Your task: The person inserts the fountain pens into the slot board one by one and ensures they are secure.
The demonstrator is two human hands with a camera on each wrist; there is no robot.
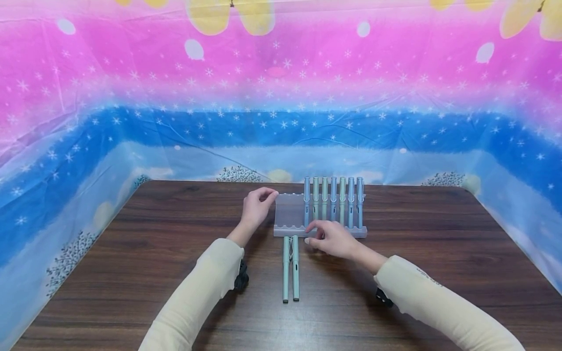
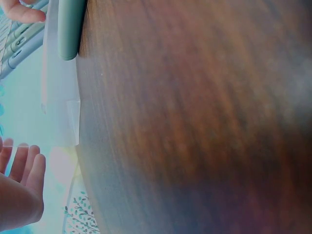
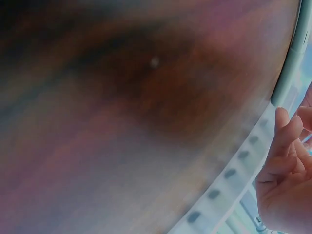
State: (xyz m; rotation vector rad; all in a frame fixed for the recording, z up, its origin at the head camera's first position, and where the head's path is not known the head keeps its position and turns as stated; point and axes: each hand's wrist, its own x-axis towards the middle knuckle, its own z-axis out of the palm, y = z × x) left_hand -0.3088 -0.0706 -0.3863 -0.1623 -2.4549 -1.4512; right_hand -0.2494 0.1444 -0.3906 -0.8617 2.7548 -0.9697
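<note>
A clear pen rack (image 1: 290, 210) stands upright on the table, with several pale blue and green pens (image 1: 333, 197) side by side in its right part. At the rack's upper left corner, my left hand (image 1: 256, 207) pinches the edge between thumb and forefinger. My right hand (image 1: 335, 239) hovers by the rack's front ledge (image 1: 285, 231), its fingers loosely bent, a gap between thumb and forefinger, nothing held. Two green pens (image 1: 295, 273) lie side by side just in front, their clip ends toward the ledge; one green pen (image 2: 70, 29) shows large in the left wrist view.
The brown wooden table (image 1: 175, 229) extends around the rack. Behind it hangs a pink and blue snowflake cloth (image 1: 281, 122), which also lines both sides. Dark wrist devices (image 1: 241, 277) sit under the cream sleeves (image 1: 197, 287).
</note>
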